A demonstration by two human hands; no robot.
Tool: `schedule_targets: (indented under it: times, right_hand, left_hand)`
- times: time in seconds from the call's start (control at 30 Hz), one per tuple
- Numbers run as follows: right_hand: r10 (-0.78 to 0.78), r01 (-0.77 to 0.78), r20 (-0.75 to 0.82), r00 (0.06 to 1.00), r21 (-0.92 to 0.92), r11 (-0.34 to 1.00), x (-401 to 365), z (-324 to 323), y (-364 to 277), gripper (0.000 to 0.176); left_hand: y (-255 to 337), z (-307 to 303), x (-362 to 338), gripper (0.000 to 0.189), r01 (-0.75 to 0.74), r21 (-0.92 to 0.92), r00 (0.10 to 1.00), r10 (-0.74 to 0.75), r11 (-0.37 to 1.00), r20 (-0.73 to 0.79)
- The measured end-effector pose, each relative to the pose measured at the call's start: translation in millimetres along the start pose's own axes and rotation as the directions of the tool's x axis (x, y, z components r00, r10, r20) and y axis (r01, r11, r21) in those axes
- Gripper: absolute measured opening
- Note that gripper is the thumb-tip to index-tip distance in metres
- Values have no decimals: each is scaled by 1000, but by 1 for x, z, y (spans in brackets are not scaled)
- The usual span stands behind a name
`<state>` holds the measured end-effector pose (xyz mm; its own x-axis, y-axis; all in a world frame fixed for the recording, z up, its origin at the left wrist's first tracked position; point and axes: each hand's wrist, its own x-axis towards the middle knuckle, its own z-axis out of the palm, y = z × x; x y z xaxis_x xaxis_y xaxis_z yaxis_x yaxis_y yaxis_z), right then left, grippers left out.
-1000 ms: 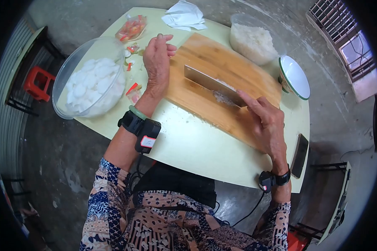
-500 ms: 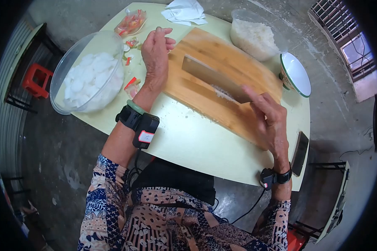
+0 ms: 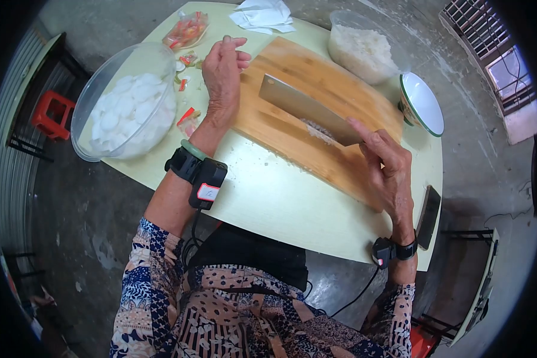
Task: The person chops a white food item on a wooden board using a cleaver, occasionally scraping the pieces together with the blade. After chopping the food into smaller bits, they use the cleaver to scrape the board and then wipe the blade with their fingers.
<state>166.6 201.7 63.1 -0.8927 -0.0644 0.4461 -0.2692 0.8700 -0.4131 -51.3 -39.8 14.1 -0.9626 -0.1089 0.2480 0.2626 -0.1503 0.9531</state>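
Note:
In my right hand (image 3: 388, 161) is a cleaver (image 3: 307, 108), its broad blade standing on edge on the wooden cutting board (image 3: 298, 59). The handle is hidden by my fingers, and one finger stretches along the blade's near end. A small heap of finely chopped whitish bits (image 3: 317, 129) lies against the near side of the blade. My left hand (image 3: 224, 68) hovers by the board's left edge, fingers loosely apart, nothing seen in it. Left of it stands a clear plastic bowl (image 3: 80, 128) of white round slices (image 3: 128, 107).
A clear tub (image 3: 335, 59) of whitish shreds (image 3: 364, 51) stands behind the board, an enamel bowl (image 3: 423, 104) to its right. A phone (image 3: 428, 216) lies at the right table edge. Red-printed wrappers (image 3: 188, 122), a plastic bag (image 3: 187, 30) and white tissue (image 3: 262, 15) lie around.
The cleaver and my right hand have barely shifted; the blade looks sharper now than before. My left hand stays in nearly the same place.

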Motion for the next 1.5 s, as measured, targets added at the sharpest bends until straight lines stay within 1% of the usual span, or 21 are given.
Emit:
schedule_targets:
  times: [0.07, 0.13, 0.17, 0.23, 0.27, 0.33, 0.47, 0.57, 0.63, 0.77, 0.83, 0.97, 1.03, 1.07, 1.13, 1.17, 1.23, 1.27, 1.33, 1.37, 1.5]
  right_hand:
    - [-6, 6, -17, 1000, 15, 1000, -1, -1, 0, 70]
    - [11, -6, 53, 999, -91, 996, 1, -4, -3, 71]
    - [6, -2, 48, 999, -91, 996, 1, -5, -4, 71]
    - [50, -50, 7, 999, -9, 999, 2, -7, -5, 73]
    - [47, -47, 5, 999, -9, 999, 1, -6, -4, 73]
    - [-19, 21, 45, 999, -51, 998, 0, -3, 2, 73]
    - [10, -8, 50, 999, -50, 999, 0, -4, -2, 74]
    - [37, -37, 4, 999, -43, 998, 1, -6, -4, 74]
    - [42, -43, -33, 999, -43, 998, 1, -4, -2, 74]
    - [45, -43, 18, 999, -105, 994, -1, -2, -2, 73]
    - [30, -33, -31, 999, -91, 995, -1, -4, -2, 74]
    - [1, -5, -63, 998, -57, 998, 2, -6, -4, 73]
    - [65, -58, 48, 997, -147, 987, 1, -5, -8, 70]
    - [65, -58, 44, 997, -146, 988, 1, -5, -6, 70]
    - [15, -17, -17, 1000, -112, 994, -1, -6, -1, 73]
    - [16, -17, -12, 1000, -109, 994, -2, -5, -2, 73]
    - [37, -42, -68, 997, -71, 997, 0, -7, -2, 80]
    - [39, -44, -67, 997, -72, 996, 0, -6, -2, 80]
    - [71, -63, 32, 997, -203, 977, 0, -5, -3, 81]
    - [73, -65, 32, 997, -203, 977, -1, -4, -2, 81]
    - [109, -108, 17, 994, -81, 991, -3, -5, 0, 75]
  left_hand:
    - [-1, 0, 1, 49, -8, -5, 1000, 8, 1000, 9]
    - [0, -2, 3, 49, 10, 1, 1000, -9, 1000, -25]
    - [2, -2, 3, 49, 3, 1, 1000, -3, 1000, -25]
    - [5, -2, 2, 49, 40, -6, 999, -40, 999, -30]
    - [5, -2, 2, 49, 36, -6, 999, -36, 999, -32]
    - [6, 0, 3, 48, 72, 7, 997, -71, 997, -41]
    - [4, 0, 2, 49, 11, -22, 999, -12, 1000, -38]
    - [9, 1, 0, 46, 27, -56, 997, -31, 998, -70]
    - [7, 0, 1, 49, 54, -22, 998, -54, 998, -29]
    - [5, 0, 0, 50, 37, -21, 999, -37, 999, -13]
    - [5, 1, 0, 50, 50, -36, 999, -50, 998, -4]
    - [3, 2, 0, 51, 48, -5, 999, -48, 999, 2]
    - [3, 2, -2, 51, 71, 6, 997, -71, 997, 5]
    - [4, 2, -1, 51, 67, 7, 998, -67, 998, 7]
    - [3, 1, -1, 51, 59, -17, 998, -59, 998, 5]
    - [4, 0, -3, 51, 63, -15, 998, -62, 998, 3]
    - [6, 2, -4, 50, 59, -23, 998, -59, 998, 5]
    - [6, 2, -3, 50, 61, -24, 998, -61, 998, 6]
    - [6, 3, -3, 50, 77, 0, 997, -77, 997, 2]
    - [6, 3, -3, 50, 78, 1, 997, -78, 997, 4]
    - [5, 4, -2, 48, 47, -30, 998, -48, 998, -32]
